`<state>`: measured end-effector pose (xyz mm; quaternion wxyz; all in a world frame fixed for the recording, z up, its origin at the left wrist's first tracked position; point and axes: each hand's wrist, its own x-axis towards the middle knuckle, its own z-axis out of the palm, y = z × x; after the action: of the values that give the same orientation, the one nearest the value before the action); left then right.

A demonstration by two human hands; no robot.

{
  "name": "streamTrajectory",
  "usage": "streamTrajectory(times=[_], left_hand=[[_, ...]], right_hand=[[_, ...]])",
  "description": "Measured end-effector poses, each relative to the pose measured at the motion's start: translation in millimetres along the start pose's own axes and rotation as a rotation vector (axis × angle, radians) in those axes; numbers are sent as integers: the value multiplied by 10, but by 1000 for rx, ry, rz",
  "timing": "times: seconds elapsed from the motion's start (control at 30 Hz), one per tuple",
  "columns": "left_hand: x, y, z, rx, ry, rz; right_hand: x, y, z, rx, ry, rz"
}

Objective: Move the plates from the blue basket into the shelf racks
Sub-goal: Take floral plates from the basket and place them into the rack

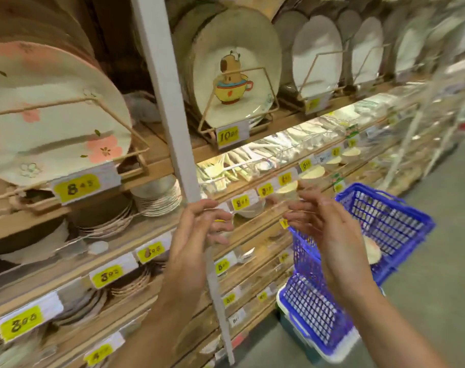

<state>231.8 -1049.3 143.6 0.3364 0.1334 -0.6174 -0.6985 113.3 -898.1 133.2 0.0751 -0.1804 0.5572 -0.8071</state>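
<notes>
One pale plate (372, 251) sits low in the blue basket (401, 229) down at my right, lying roughly flat, though blur hides its exact tilt; up on the shelf the capybara plate (234, 75) stands on edge in its wire rack (242, 70), face out to the aisle. My left hand (199, 229) hangs by the white shelf post (170, 102), my right hand (329, 235) is above the basket; both empty, fingers loosely curled, palms facing each other.
</notes>
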Motion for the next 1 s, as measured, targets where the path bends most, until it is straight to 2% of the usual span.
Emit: streamTrajectory(times=[0.2, 0.3, 0.4, 0.57, 0.7, 1.0], left_hand=[[-103, -639, 991, -33, -191, -259], [-161, -936, 1554, -61, -258, -381], [-210, -1199, 2104, -68, -316, -505], [-394, -1538, 2934, 12, -410, -597], [-438, -1774, 3550, 55, -451, -759], [-327, -2479, 4553, 82, -631, -799]], right_hand=[[-128, 80, -1432, -86, 292, 187], [-186, 65, -2014, -107, 356, 297], [-213, 16, -2523, -26, 420, 389], [-250, -35, -3310, -85, 506, 447], [-238, -89, -3805, -70, 600, 479], [30, -200, -4536, -127, 713, 555]])
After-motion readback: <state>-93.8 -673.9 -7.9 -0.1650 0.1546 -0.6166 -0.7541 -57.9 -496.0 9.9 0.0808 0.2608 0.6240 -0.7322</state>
